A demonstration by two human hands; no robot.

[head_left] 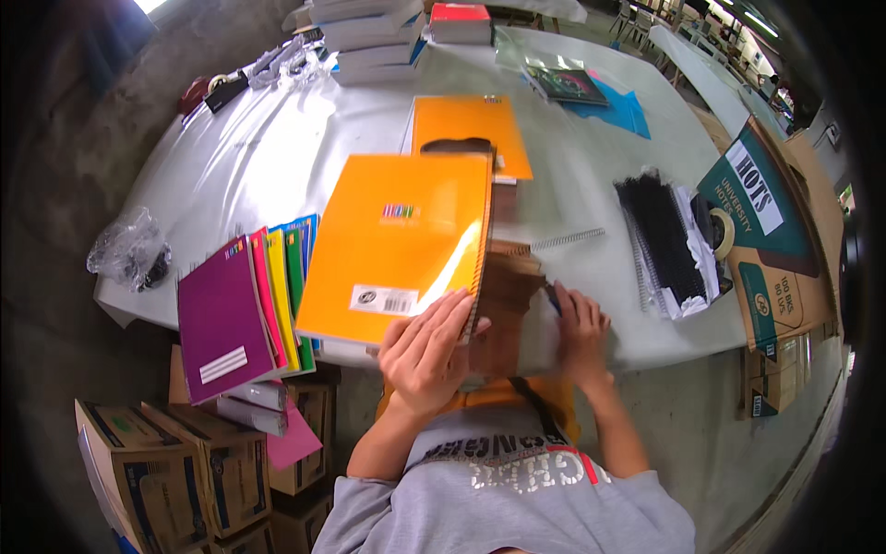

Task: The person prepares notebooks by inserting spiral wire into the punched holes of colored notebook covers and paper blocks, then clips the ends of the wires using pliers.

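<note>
My left fingers [437,325], pressed together, pinch the near right corner of the orange notebook [397,254]; its long axis runs ahead of them. My right fingers [584,312], farther off, curl beside a dark object [554,297], grip unclear.

Notebook row [221,319] left of front notebook [392,254], coil bundle [657,231] right, carton [789,286] farther right, book stack [369,44] behind
</note>
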